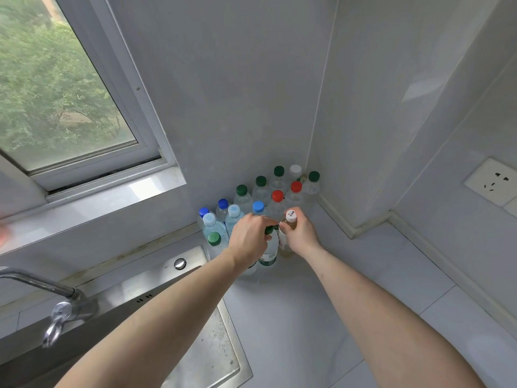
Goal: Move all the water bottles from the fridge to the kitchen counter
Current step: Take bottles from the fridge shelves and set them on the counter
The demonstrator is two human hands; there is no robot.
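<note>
both of the person's arms reach out over the pale kitchen counter (349, 289) toward the corner where the walls meet. the left hand (249, 239) is curled down around the neck of a green-capped bottle (269, 250), its fingers wrapped over the top so only a sliver of the dark green cap shows; the bottle stands upright with its base on the counter, a green label low on its side. just beside it, touching or nearly so, the right hand (300, 233) grips a white-capped bottle (289, 219) around its shoulder, thumb and fingers closed on it below the cap. its contents look faintly yellowish, and it too stands upright on the counter.

behind the two hands a cluster of bottles (260, 197) fills the corner, packed close together, all upright: caps in dark green, red, blue, pale blue and one white at the back. one more green-capped bottle (214, 239) stands at the near left edge of the group, right by the rim of the steel sink (212, 345).

the tap (60, 306) bends over the sink at the left. a window (64, 88) above it looks onto green trees, and a wall socket (493, 182) sits on the right-hand wall.
</note>
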